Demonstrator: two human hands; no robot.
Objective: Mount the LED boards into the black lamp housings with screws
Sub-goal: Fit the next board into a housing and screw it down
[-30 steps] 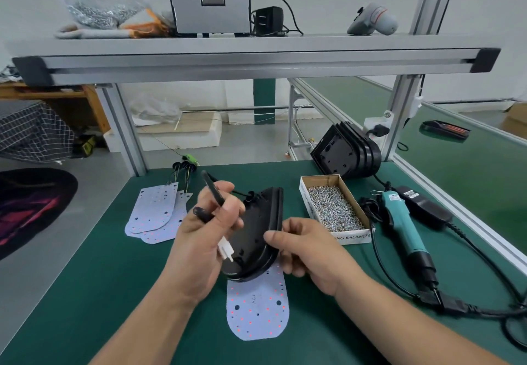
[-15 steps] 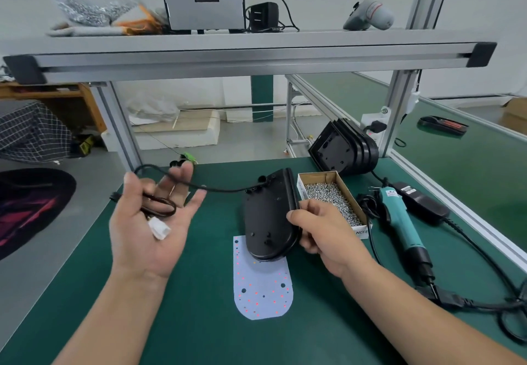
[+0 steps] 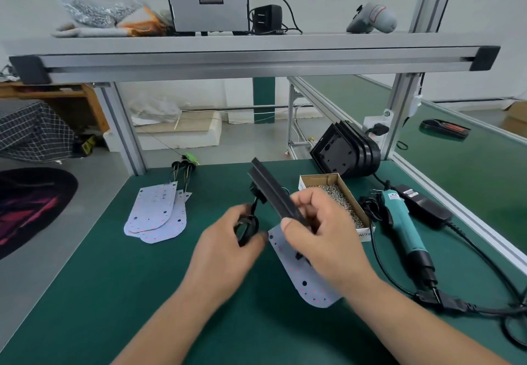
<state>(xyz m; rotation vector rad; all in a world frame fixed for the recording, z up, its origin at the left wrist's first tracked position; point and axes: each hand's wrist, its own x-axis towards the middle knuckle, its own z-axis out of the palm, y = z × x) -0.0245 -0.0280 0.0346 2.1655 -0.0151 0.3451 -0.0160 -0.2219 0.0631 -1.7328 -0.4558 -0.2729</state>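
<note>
Fingers (image 3: 313,205) and thumb of the right hand (image 3: 322,247) are closed on the near end of a black lamp housing (image 3: 271,190), holding it edge-on and tilted, its far end raised toward the left. The left hand (image 3: 225,253), blurred, has its fingers curled round the coiled black cable (image 3: 246,226) that runs from the housing's left face. That is likely to hold the lead clear while the shell is turned open side up. One LED board (image 3: 302,276) lies flat on the green mat (image 3: 114,279) just beneath the right hand, ready to go in but not yet mounted. More boards (image 3: 156,213) are stacked to the left. To the right sit an open box of screws (image 3: 339,202) and a teal electric screwdriver (image 3: 399,219), both close to the working hand. Spare housings (image 3: 345,150) lean at the far right. An aluminium-framed shelf (image 3: 256,53) spans overhead, with grey floor beyond.
</note>
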